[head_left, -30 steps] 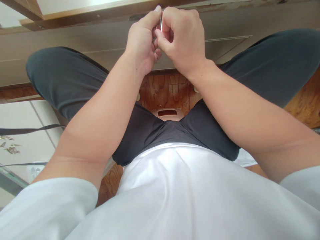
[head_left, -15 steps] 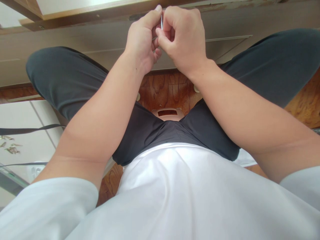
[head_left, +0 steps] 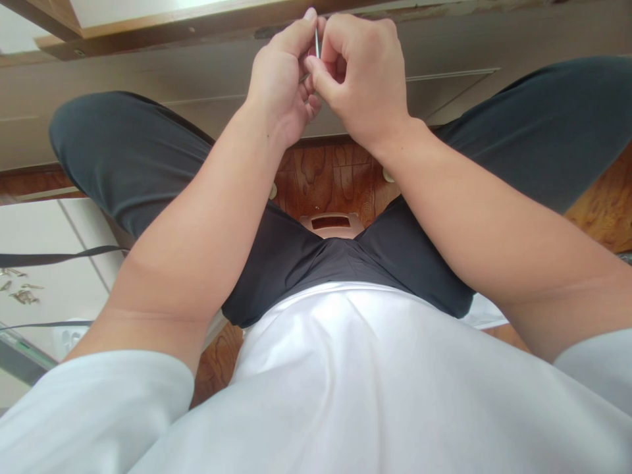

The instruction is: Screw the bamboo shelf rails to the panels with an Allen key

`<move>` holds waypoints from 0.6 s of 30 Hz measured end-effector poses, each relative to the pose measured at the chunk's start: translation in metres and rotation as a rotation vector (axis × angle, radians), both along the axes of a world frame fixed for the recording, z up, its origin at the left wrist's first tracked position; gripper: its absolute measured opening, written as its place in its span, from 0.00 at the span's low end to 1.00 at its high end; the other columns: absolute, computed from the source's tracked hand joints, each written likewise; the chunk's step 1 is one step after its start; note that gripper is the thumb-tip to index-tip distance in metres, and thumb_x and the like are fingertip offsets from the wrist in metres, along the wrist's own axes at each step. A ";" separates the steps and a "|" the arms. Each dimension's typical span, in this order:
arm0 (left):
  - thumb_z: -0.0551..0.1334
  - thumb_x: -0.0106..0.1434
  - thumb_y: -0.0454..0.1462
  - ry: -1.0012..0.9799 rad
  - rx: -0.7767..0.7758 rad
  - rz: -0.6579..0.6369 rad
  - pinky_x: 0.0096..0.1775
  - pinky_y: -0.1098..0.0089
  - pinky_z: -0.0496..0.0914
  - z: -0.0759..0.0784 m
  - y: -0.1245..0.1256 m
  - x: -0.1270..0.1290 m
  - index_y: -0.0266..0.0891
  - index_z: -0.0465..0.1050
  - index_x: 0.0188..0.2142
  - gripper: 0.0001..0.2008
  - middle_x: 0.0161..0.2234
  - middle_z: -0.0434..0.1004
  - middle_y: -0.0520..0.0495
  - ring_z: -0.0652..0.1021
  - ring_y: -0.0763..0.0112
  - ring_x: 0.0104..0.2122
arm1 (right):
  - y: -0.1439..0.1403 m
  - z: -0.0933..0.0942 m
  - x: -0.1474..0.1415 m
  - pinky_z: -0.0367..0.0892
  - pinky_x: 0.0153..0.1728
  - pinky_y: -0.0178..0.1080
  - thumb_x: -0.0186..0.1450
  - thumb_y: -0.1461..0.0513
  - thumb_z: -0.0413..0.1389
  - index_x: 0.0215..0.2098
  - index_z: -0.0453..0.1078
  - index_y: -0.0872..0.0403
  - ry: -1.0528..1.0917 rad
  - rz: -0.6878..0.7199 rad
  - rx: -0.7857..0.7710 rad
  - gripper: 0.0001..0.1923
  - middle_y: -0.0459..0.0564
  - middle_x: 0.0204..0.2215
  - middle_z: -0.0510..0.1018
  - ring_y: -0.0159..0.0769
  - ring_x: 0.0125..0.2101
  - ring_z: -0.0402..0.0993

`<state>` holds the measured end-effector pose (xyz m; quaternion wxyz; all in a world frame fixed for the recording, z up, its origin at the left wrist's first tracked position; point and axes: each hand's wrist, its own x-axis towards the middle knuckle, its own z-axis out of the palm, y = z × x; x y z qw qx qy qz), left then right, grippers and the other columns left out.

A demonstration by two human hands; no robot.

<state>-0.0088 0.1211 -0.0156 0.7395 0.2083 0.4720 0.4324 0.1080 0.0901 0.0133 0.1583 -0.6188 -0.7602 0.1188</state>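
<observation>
Fingers [head_left: 316,69] of both hands pinched tight — left hand [head_left: 281,79] and right hand [head_left: 363,76] grip one thin metal pin [head_left: 316,45].

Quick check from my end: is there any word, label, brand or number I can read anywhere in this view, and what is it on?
None: no readable text anywhere in this view.
The thin metal piece pinched between the left hand and right hand shows no marking.
The white shirt, dark trousers and wooden floor are plain.
The small bits on the white surface at the left are too small to tell.
</observation>
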 end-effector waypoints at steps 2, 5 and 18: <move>0.63 0.66 0.46 0.000 -0.008 -0.016 0.27 0.71 0.54 -0.002 0.001 0.000 0.40 0.71 0.33 0.12 0.25 0.70 0.54 0.68 0.75 0.26 | 0.000 -0.003 0.000 0.66 0.44 0.42 0.71 0.56 0.53 0.39 0.75 0.54 0.042 -0.014 -0.014 0.12 0.49 0.37 0.79 0.43 0.40 0.75; 0.63 0.67 0.44 -0.002 -0.032 -0.018 0.29 0.71 0.55 -0.003 0.002 -0.001 0.44 0.72 0.31 0.10 0.24 0.73 0.56 0.66 0.76 0.27 | 0.001 -0.008 0.001 0.65 0.45 0.42 0.72 0.56 0.53 0.36 0.73 0.54 0.117 -0.021 -0.031 0.12 0.50 0.37 0.79 0.43 0.40 0.74; 0.64 0.68 0.46 -0.143 -0.159 0.025 0.28 0.71 0.52 0.003 0.000 0.000 0.45 0.71 0.28 0.13 0.19 0.70 0.59 0.61 0.79 0.26 | -0.003 -0.013 0.003 0.62 0.39 0.37 0.72 0.62 0.55 0.25 0.66 0.54 0.412 0.023 -0.001 0.16 0.45 0.23 0.74 0.35 0.29 0.71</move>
